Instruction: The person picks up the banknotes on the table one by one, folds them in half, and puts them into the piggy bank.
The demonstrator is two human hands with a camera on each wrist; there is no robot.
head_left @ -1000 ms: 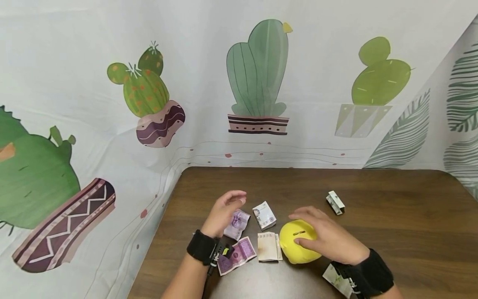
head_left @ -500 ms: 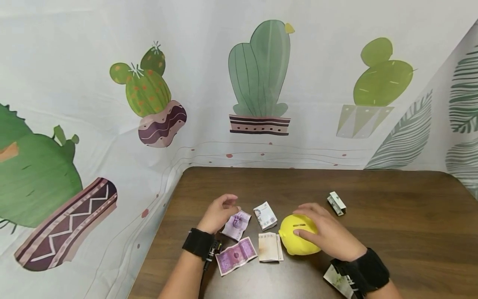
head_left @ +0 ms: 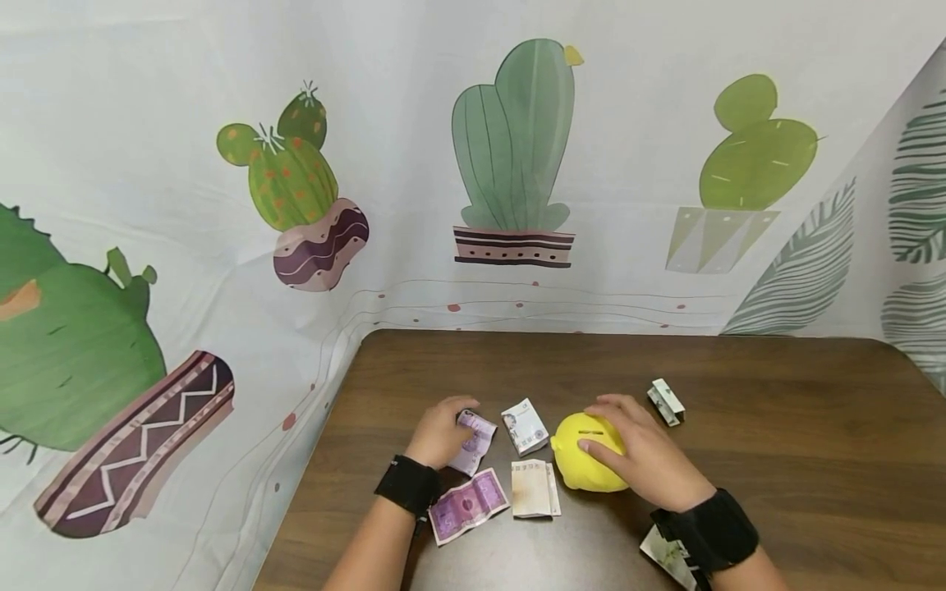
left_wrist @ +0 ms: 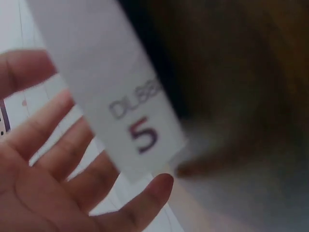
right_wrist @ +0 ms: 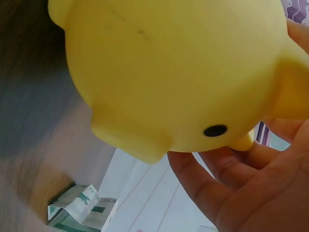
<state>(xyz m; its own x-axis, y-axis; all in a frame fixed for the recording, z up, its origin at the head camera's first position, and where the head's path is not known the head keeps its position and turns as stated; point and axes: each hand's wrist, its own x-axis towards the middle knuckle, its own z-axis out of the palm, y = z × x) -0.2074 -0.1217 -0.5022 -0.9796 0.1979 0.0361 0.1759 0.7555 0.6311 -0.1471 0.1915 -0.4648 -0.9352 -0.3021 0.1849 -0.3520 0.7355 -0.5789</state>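
Observation:
My right hand (head_left: 650, 455) grips a yellow piggy bank (head_left: 584, 472) from its right side, thumb and fingers spread round it, the slot facing up. In the right wrist view, its black eye and rounded yellow body (right_wrist: 169, 63) fill the top, with fingers (right_wrist: 203, 188) against it. On the left, my left hand (head_left: 439, 435) is at a crumpled purple banknote (head_left: 475, 447), thumb and forefinger at its edge with a gap between them. The left wrist view has a blurred banknote end marked 5 (left_wrist: 140, 130) close to the camera, overlapping loosely spread fingers (left_wrist: 63, 150).
Another purple banknote (head_left: 469, 506) lies in front of the left hand. Folded notes, one white (head_left: 525, 427) and one beige (head_left: 532, 488), lie mid-table. A folded green-white note (head_left: 667, 402) stands at back right; another note (head_left: 668, 556) is partly under the right wrist.
My left hand has lowered to the back purple banknote. The piggy bank has shifted slightly away from the front edge together with my right hand.

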